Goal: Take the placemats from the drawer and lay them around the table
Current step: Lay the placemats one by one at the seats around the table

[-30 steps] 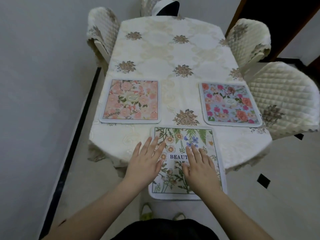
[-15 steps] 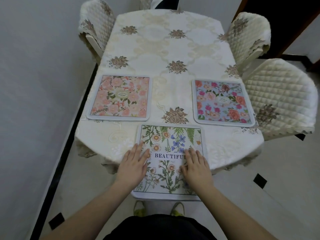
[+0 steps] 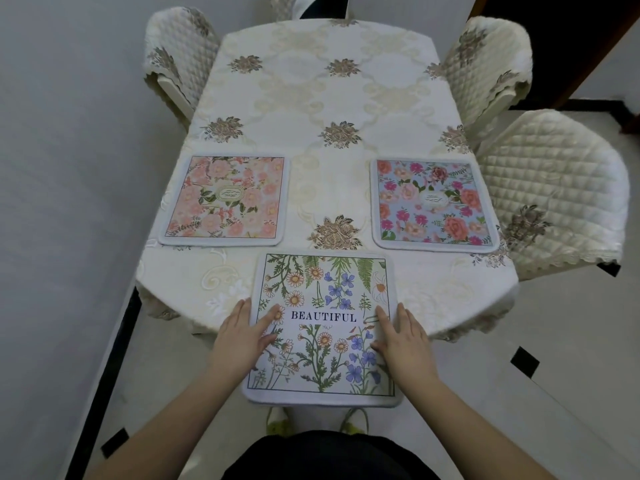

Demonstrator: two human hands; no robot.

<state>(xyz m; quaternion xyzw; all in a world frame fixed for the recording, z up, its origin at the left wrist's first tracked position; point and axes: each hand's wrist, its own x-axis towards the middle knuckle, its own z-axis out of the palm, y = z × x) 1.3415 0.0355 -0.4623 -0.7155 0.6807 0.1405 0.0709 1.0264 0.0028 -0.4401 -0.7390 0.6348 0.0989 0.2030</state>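
A white placemat [image 3: 323, 306] printed with wildflowers and the word BEAUTIFUL lies at the table's near end, its near part hanging past the table edge. My left hand [image 3: 242, 336] lies flat across its left edge and my right hand [image 3: 403, 337] lies flat across its right edge, fingers spread; neither curls around the mat. A pink floral placemat [image 3: 225, 199] lies on the left side of the table. On the right side lies a blue floral placemat [image 3: 434, 204]. The table [image 3: 332, 95] has a cream embroidered cloth.
Quilted cream chairs stand around the table: one at the far left [image 3: 180, 57], one at the far right [image 3: 485, 64], one at the near right [image 3: 554, 192]. A wall runs close along the left. My feet [image 3: 315, 420] show under the mat's overhang.
Both hands have slid apart, from the middle of the wildflower mat out to its left and right edges. The view has shifted slightly; the other two mats have not moved.
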